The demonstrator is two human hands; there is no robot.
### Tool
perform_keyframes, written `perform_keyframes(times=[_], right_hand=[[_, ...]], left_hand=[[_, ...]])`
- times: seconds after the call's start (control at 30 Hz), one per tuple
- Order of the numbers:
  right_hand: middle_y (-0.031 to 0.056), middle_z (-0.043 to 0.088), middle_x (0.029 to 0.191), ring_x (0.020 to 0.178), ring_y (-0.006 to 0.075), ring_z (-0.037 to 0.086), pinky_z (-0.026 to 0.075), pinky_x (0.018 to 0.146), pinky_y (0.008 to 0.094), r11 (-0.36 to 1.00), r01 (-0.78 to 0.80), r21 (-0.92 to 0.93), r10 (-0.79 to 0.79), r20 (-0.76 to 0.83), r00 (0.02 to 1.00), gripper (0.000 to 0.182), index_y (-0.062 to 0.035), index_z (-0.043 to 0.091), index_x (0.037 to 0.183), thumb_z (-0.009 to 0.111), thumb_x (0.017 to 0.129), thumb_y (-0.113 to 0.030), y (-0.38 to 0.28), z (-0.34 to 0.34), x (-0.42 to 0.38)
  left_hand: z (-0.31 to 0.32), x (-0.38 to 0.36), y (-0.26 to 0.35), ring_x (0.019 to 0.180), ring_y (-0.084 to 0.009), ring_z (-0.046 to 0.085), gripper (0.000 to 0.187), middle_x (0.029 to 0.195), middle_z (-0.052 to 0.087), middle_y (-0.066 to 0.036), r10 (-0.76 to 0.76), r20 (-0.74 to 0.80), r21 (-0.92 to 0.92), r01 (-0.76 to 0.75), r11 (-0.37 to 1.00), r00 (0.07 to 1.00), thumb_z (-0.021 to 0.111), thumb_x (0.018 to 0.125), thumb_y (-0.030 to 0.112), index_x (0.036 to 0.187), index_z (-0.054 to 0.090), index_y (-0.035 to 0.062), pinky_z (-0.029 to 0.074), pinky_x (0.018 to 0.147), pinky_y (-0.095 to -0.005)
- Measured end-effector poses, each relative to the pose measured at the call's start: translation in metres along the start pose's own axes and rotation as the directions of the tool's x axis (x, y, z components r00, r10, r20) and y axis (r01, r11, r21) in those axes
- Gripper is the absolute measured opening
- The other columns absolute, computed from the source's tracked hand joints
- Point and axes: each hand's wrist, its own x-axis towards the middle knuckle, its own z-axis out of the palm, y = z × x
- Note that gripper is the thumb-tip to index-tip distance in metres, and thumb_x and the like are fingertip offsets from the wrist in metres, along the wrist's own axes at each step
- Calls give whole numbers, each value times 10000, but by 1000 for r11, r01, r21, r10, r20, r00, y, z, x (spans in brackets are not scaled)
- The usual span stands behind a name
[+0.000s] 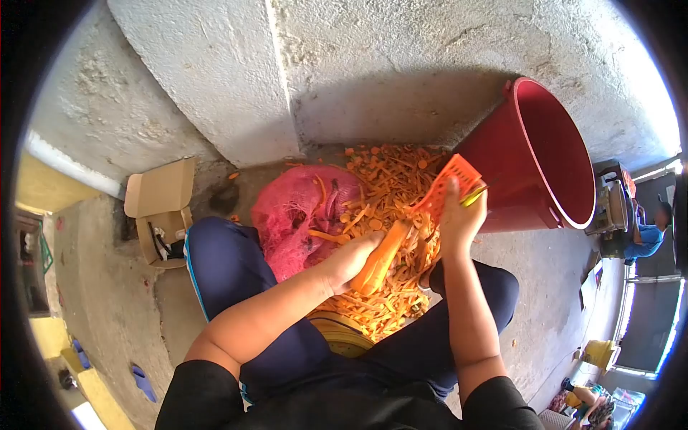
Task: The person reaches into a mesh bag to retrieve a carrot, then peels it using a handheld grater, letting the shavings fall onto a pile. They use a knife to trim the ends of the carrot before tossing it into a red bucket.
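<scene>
My left hand (352, 264) is closed around a thick, peeled-looking carrot (380, 264), which points up and to the right over the pile. To the right, my right hand (462, 218) is wrapped round an orange-red perforated plastic piece (456, 179), flat and full of small holes. A narrow yellow-green strip (474, 196) shows beside its fingers. Below both hands spreads a heap of orange carrot peelings (394, 179), with round slices among them. A pink mesh sack (287, 211) lies left of the heap, with peelings on it.
A tall dark red bin (494, 158) leans at the right against the wall. An opened cardboard box (161, 193) sits on the left. Between my legs is a yellow rounded container (337, 333). Blue slippers (143, 383) lie lower left; a person in blue (645, 240) is far right.
</scene>
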Motion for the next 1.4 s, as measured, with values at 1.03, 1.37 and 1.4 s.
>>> perform_keyframes(times=[1.03, 1.37, 1.4], right_hand=[[171, 580, 793, 743, 319, 553, 415, 649, 365, 943, 232, -238, 166, 942, 291, 340, -56, 509, 1011, 563, 786, -305, 8, -17, -12], [150, 589, 755, 703, 317, 562, 425, 622, 367, 936, 313, -163, 113, 979, 169, 309, -92, 534, 989, 575, 778, -313, 12, -17, -9], [151, 586, 747, 697, 319, 559, 423, 617, 369, 944, 304, -129, 71, 978, 196, 298, -85, 534, 975, 576, 774, -301, 12, -16, -10]], left_hand=[[-15, -7, 33, 669, -78, 487, 378, 785, 527, -2, 430, 125, 742, -372, 558, 894, 590, 796, 250, 1094, 486, 41, 408, 613, -227], [-10, -18, 47, 619, -137, 507, 321, 681, 552, -104, 358, 225, 891, -340, 300, 906, 604, 769, 295, 952, 544, 37, 403, 602, -279], [-10, -18, 46, 613, -142, 508, 323, 678, 552, -105, 366, 240, 880, -360, 310, 899, 603, 769, 297, 950, 543, 36, 403, 597, -283]])
